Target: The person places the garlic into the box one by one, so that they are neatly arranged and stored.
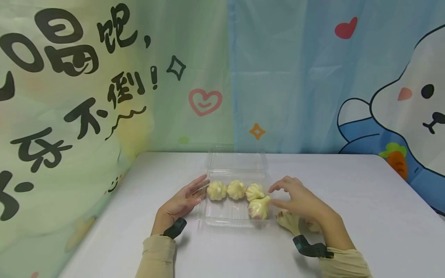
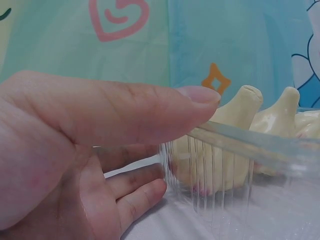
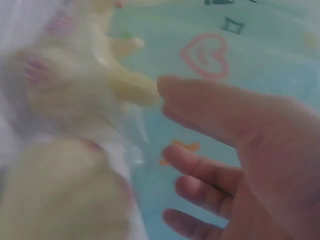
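A clear plastic clamshell box [image 1: 222,211] lies on the table with its lid [image 1: 237,160] folded back. Inside, several pale garlic bulbs [image 1: 236,190] form a row along the far side, and one purple-tinged garlic bulb [image 1: 258,209] sits at the near right. My left hand [image 1: 181,199] is at the box's left wall, fingers fairly straight, thumb [image 2: 165,112] against the rim. My right hand [image 1: 295,197] hovers by the right wall, fingers spread. Its thumb tip [image 3: 170,90] is close to a bulb's stem; whether they touch, I cannot tell.
Outside the box on the right, a garlic bulb [image 1: 289,221] lies on the white table [image 1: 379,216], with another bulb [image 1: 313,224] partly hidden under my right wrist. A printed curtain [image 1: 278,77] hangs behind the table.
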The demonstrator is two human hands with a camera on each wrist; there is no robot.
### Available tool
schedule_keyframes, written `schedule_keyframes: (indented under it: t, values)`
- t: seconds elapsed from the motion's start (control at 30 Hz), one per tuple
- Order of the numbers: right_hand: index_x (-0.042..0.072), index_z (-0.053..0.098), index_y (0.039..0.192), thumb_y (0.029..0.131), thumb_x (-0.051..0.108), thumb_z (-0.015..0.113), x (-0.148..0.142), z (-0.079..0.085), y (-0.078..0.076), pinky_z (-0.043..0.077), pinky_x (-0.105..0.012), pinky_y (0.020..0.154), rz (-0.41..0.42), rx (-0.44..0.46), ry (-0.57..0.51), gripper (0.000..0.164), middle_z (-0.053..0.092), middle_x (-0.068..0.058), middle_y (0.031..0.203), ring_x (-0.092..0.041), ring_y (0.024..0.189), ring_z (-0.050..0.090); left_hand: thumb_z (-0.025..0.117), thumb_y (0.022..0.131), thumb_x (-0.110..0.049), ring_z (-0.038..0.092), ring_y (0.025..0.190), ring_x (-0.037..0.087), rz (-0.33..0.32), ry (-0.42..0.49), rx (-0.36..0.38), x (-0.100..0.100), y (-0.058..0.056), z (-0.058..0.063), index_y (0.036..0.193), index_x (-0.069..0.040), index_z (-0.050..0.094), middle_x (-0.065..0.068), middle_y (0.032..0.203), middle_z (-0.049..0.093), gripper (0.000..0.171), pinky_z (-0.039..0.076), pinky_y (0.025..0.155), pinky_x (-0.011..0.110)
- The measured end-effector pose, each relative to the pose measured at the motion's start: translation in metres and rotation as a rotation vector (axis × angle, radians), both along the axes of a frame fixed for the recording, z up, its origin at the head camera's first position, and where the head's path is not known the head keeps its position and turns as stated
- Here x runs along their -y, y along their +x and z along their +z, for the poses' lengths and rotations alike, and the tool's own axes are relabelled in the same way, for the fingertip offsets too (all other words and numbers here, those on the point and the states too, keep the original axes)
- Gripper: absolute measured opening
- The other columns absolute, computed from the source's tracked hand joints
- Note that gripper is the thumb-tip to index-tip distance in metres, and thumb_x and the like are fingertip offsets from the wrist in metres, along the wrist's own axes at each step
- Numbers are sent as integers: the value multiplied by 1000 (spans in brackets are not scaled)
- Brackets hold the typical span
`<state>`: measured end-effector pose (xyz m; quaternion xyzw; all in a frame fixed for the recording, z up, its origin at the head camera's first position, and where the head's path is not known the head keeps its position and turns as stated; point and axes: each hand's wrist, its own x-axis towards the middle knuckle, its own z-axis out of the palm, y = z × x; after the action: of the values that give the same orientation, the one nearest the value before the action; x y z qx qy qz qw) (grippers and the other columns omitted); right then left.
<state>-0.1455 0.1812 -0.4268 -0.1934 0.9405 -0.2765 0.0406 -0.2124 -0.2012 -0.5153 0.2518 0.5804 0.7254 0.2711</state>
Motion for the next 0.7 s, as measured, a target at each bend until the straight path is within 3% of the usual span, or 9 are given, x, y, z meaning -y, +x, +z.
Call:
schedule_keyframes:
  t: [0.13, 0.3, 0.47, 0.57, 0.7]
  values:
    - [14, 61, 116, 88, 35, 67, -27, 12, 4, 51, -44, 84, -15, 24, -30, 35, 59, -8, 115, -25, 102, 55, 54, 88, 6, 6, 147, 34, -23, 10, -15, -2, -1, -1, 153, -8, 3, 18, 160, 1, 84, 16, 120, 37]
    - [11, 54, 127, 87, 37, 67, -69, 21, 11, 51, -51, 87, -51, 163, -22, 50, 57, -16, 124, -30, 108, 56, 54, 89, 6, 4, 147, 36, -25, 30, -33, 0, -2, 0, 153, -7, 1, 19, 159, 0, 84, 23, 117, 28]
    - [6, 38, 141, 84, 43, 69, -99, 14, 15, 53, -53, 79, -93, 392, 64, 75, 51, -27, 127, -41, 111, 54, 54, 88, 8, 2, 147, 37, -18, 49, -19, 1, -1, 2, 153, -6, 1, 20, 159, 0, 85, 27, 115, 24]
    - [4, 31, 144, 82, 44, 70, -105, 9, 16, 56, -48, 72, -114, 505, 84, 84, 52, -28, 124, -35, 103, 59, 54, 87, 9, 2, 147, 36, -20, 52, -5, 1, 1, 1, 153, -7, 2, 20, 159, -1, 85, 27, 115, 24]
    - [3, 36, 142, 79, 43, 73, -103, -1, 16, 57, -41, 66, -148, 566, 73, 84, 56, -24, 119, -23, 93, 60, 56, 88, 7, 2, 147, 37, -29, 59, 1, 0, 0, -1, 153, -6, 2, 21, 159, -2, 86, 28, 115, 24]
